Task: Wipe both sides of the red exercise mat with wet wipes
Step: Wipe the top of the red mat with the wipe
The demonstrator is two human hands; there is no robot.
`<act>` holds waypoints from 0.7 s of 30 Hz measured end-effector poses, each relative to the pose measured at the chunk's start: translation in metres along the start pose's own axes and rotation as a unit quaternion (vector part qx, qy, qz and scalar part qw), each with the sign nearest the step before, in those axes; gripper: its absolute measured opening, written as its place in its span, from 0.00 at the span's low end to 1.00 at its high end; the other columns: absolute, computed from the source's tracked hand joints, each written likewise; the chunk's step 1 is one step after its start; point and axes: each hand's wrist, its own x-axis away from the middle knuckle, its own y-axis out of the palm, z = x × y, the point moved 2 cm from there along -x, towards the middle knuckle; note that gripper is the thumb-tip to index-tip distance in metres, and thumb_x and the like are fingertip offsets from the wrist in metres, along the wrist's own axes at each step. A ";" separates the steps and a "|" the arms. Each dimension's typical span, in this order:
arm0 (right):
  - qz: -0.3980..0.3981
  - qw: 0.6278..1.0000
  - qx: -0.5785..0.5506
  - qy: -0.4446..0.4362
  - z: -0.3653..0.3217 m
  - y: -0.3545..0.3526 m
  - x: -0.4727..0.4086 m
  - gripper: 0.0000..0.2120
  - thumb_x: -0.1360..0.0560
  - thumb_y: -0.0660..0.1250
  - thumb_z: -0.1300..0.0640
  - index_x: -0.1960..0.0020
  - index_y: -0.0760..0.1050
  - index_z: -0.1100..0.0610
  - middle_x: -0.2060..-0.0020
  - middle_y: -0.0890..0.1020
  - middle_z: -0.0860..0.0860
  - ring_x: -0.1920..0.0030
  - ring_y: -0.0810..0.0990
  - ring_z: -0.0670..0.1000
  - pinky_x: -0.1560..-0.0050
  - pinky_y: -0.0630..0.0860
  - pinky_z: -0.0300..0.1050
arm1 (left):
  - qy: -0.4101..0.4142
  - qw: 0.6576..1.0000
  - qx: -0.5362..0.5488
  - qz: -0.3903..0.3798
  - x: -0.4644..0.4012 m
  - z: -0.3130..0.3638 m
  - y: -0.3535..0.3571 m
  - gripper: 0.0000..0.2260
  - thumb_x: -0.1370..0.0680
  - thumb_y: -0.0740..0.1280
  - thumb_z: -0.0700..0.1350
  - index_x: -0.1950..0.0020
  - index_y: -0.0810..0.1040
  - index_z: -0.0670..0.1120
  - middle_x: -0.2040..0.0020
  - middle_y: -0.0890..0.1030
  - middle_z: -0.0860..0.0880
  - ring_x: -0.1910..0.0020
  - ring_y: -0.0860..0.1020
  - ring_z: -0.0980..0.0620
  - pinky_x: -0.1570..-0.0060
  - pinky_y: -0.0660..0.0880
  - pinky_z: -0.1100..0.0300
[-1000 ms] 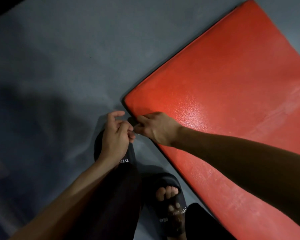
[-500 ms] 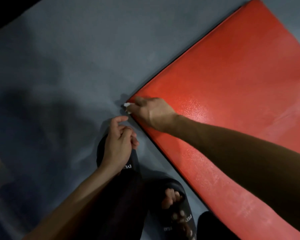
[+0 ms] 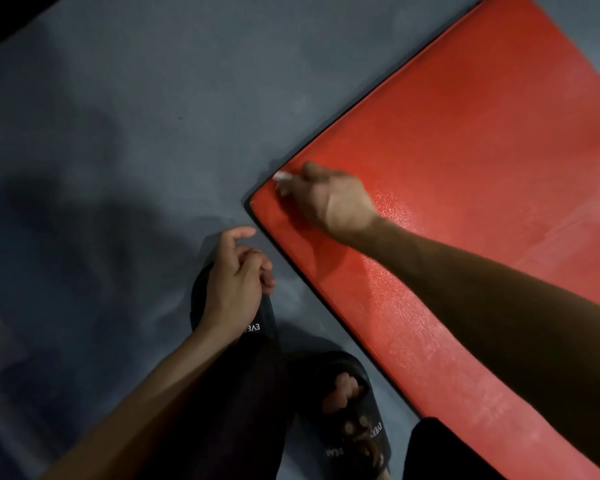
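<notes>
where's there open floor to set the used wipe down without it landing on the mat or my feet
Bare grey floor runs wide left of the red mat, beyond its corner. It is crowded near the left hand, the sandals and the right hand holding the wipe.

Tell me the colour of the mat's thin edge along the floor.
The edge of the red mat is black, seen in the head view.

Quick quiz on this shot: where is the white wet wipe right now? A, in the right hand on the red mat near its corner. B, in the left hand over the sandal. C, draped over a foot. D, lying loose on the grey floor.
A: the right hand grips the wet wipe on the red exercise mat by its near corner.
</notes>
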 end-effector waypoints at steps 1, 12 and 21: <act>0.022 0.998 0.015 0.055 0.015 -0.006 -0.008 0.18 0.16 0.57 0.48 0.38 0.82 0.52 0.57 0.79 0.57 0.62 0.81 0.62 0.68 0.72 0.49 | 0.001 1.000 0.000 0.001 0.000 0.001 0.000 0.17 0.19 0.58 0.35 0.44 0.71 0.59 0.65 0.80 0.54 0.69 0.79 0.50 0.65 0.76 0.53; 0.062 0.990 0.097 -0.083 0.009 0.009 0.017 0.15 0.16 0.60 0.53 0.36 0.81 0.55 0.57 0.79 0.55 0.58 0.79 0.59 0.60 0.71 0.51 | -0.001 1.000 -0.006 -0.007 -0.001 0.001 -0.001 0.16 0.20 0.58 0.37 0.44 0.71 0.59 0.65 0.80 0.54 0.68 0.79 0.49 0.65 0.77 0.53; -0.010 0.984 0.068 -0.164 -0.017 0.026 0.066 0.19 0.14 0.52 0.56 0.28 0.73 0.61 0.48 0.80 0.55 0.51 0.78 0.57 0.52 0.73 0.53 | 0.000 1.000 -0.014 -0.009 -0.003 0.002 0.002 0.16 0.18 0.58 0.35 0.45 0.71 0.58 0.65 0.80 0.55 0.69 0.79 0.50 0.66 0.76 0.55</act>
